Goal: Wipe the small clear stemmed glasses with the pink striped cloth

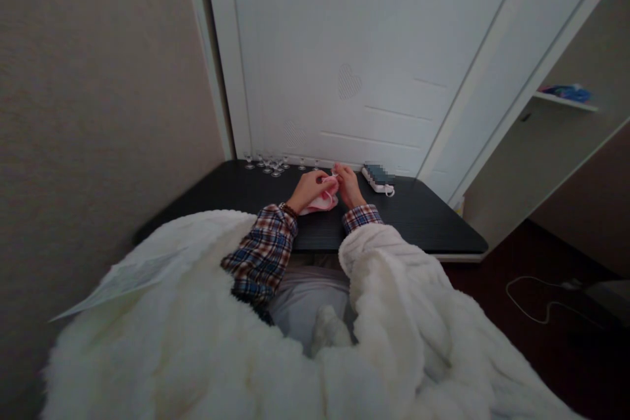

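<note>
A small piece of pink cloth (319, 203) with a thin white cord or loop on it is held low over the black table. My left hand (309, 190) is closed on it, thumb and fingers pinched together at its upper part. Right beside it, my right hand (348, 186) has its fingertips pinched at the cloth's upper right end. A small whitish bit shows between those fingertips, too small to make out. Several clear suction cups (275, 172) stand beyond my left hand along the table's back edge, and another clear suction cup (302, 164) stands closer to my hands.
The black table (394, 223) meets a white panel door (315, 33) at the back. To the right of my hands lies a phone-like device (378, 177) with a white loop. A wall (108, 79) rises on the left. A white cable (529, 315) lies on the floor at right.
</note>
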The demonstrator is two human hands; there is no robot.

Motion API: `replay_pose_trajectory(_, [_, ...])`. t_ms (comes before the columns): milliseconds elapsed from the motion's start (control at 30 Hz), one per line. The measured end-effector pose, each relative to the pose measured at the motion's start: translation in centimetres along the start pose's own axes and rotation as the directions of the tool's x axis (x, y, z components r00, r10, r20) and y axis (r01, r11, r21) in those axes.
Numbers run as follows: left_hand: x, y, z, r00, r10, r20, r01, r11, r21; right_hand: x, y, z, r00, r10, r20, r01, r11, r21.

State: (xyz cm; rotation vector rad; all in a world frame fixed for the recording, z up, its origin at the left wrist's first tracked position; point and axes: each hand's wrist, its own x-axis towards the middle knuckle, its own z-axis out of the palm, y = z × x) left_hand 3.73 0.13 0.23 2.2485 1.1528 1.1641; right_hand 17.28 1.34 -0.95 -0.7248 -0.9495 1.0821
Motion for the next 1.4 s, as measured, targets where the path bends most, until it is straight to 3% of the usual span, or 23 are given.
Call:
replay_pose_trajectory(467, [0.47, -0.70, 0.09, 0.999, -0.042, -0.023, 0.041, 0.999, -0.023, -0.01, 0.11, 0.20, 0.994, 0.017, 0.104, -0.011, 0.998, -0.057])
replay_pose_trajectory(700, [0.50, -0.66, -0.04, 0.998, -0.047, -0.030, 0.046, 0.998, -0.030, -0.22, -0.02, 0.27, 0.993, 0.042, 0.114, -0.045, 0.999, 0.024])
replay_pose_trajectory(1033, [0.24, -0.54, -0.16, 0.998, -0.053, -0.045, 0.054, 0.998, 0.015, -0.62, -0.28, 0.43, 0.997, 0.028, 0.075, -0.015, 0.985, -0.174])
replay_pose_trajectory(1400, [0.32, -0.65, -0.15, 0.998, -0.053, -0.027, 0.054, 0.998, 0.023, -0.66, 0.07, 0.24, 0.993, 0.035, 0.111, -0.019, 0.991, -0.136])
